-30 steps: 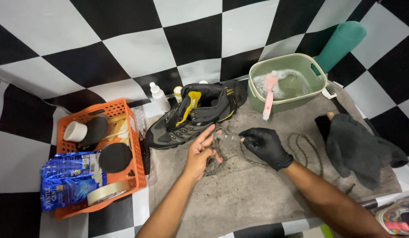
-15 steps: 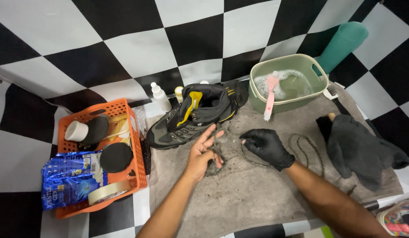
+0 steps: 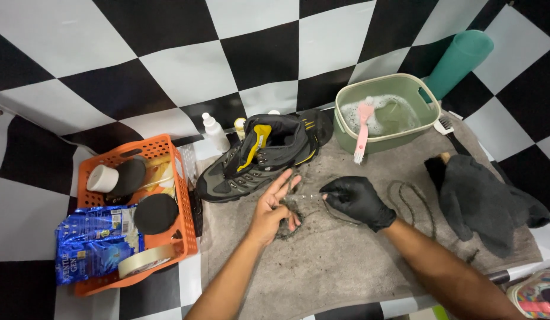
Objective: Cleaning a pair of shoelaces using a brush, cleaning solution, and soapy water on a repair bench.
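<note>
A dirty shoelace [image 3: 298, 208] lies bunched on the grey towel [image 3: 346, 261]. My bare left hand [image 3: 273, 208] rests on the bunch, fingers spread, with loops caught around them. My right hand [image 3: 358, 200], in a black glove, pinches the lace's clear-tipped end just right of the left hand. A grey and black hiking shoe with yellow trim [image 3: 264, 155] lies on its side right behind both hands, without its lace. A second lace [image 3: 412, 200] lies coiled to the right of the gloved hand.
A green basin [image 3: 386, 137] of soapy water with a pink brush [image 3: 362, 130] stands at the back right. A dark cloth [image 3: 482, 198] lies at right. An orange basket [image 3: 168, 195] with sponges, tape and a blue packet sits left. A white squeeze bottle [image 3: 214, 131] stands behind the shoe.
Both hands stay over the lace. My left hand's fingers have shifted slightly and the gloved hand has drawn the lace end a little taut.
</note>
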